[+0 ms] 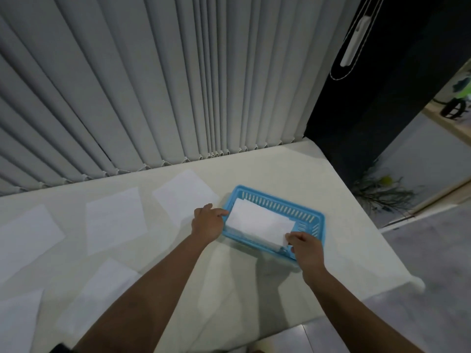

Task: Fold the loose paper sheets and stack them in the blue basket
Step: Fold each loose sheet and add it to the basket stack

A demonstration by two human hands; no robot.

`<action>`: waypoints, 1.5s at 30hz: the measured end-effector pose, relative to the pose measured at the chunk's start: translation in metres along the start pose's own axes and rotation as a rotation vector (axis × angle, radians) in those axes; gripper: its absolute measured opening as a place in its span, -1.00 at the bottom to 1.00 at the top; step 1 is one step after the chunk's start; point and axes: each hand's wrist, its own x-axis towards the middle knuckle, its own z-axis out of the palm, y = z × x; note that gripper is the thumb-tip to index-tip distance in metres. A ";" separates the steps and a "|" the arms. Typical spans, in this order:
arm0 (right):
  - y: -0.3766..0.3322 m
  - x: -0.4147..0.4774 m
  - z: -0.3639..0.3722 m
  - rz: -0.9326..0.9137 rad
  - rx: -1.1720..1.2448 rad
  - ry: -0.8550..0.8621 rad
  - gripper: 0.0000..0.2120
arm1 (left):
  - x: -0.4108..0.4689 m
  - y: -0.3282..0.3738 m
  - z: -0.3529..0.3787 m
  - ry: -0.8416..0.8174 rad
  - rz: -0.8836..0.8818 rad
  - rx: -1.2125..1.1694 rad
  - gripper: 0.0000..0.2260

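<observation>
2 hands hold a folded paper in the blue basket on the tabletop. Left hand and right hand fingers pinch its ends. Best lay it flat, then let go.

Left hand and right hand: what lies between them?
In the head view, the folded paper in the blue basket spans the gap between the left hand and right hand.

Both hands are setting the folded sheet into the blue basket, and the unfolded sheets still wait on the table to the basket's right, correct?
Not quite. The head view shows the loose sheets lying left of the blue basket, not right. The rest holds: left hand and right hand are setting the folded sheet into it.
</observation>
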 end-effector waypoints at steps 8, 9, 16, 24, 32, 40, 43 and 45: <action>0.003 -0.003 -0.009 -0.021 -0.018 -0.037 -0.87 | -0.001 0.001 0.001 -0.082 0.002 -0.045 -0.60; 0.002 -0.003 -0.009 -0.020 -0.021 -0.036 -0.86 | -0.001 0.001 0.002 -0.086 0.003 -0.054 -0.60; -0.005 -0.001 -0.002 -0.017 0.001 -0.034 -0.85 | 0.003 -0.002 0.007 -0.093 0.014 -0.098 -0.60; -0.006 0.003 0.007 0.000 0.008 -0.019 -0.87 | 0.008 -0.008 0.013 -0.107 0.007 -0.168 -0.61; -0.003 0.003 0.010 0.058 0.052 0.004 -0.88 | 0.010 -0.009 0.012 -0.116 0.043 -0.158 -0.60; -0.003 0.005 0.016 0.068 0.037 0.006 -0.91 | 0.017 -0.015 0.016 -0.114 0.045 -0.169 -0.57; -0.001 0.005 0.016 0.016 -0.047 0.036 -0.85 | 0.017 -0.015 0.015 -0.097 0.064 -0.160 -0.58; -0.001 0.003 0.016 -0.032 -0.088 0.056 -0.80 | 0.015 -0.012 0.014 -0.066 0.081 -0.168 -0.59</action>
